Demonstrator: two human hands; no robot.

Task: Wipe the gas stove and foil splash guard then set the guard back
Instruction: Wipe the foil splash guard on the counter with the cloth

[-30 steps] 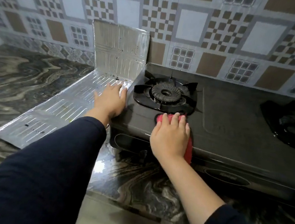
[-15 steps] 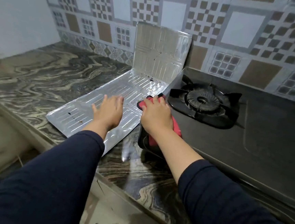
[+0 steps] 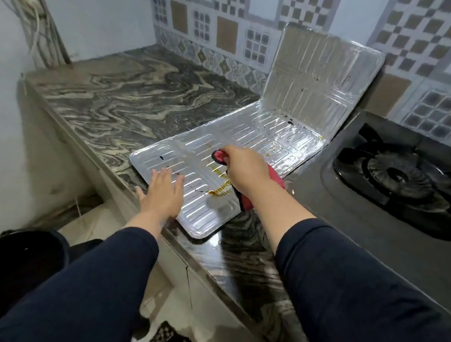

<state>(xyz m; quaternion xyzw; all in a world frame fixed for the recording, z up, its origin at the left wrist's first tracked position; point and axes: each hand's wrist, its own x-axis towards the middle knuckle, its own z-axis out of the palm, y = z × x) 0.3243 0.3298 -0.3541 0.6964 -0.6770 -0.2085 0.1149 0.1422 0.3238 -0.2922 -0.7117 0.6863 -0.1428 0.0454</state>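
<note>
Red cloth on the ribbed silver foil splash guard point(image 3: 248, 143), which lies on the swirled grey-and-cream marble counter point(image 3: 133, 94) just left of the black gas stove point(image 3: 357, 209).

The guard is bent into an L: its long panel lies flat on the counter, embossed with rows of short raised bars and streaked with yellow-brown grease and dark specks, while the rounded-corner end panel leans up against the patterned wall tiles point(image 3: 231, 32). The right hand point(image 3: 246, 170) holds a crumpled red cloth point(image 3: 258, 184) on the flat panel, fingers curled and pinching the fabric. The left hand point(image 3: 162, 195) lies palm-down on the panel's near left corner, fingers straight and slightly spread. On the stove, a round ridged burner point(image 3: 395, 175) sits under black pan supports.
</note>
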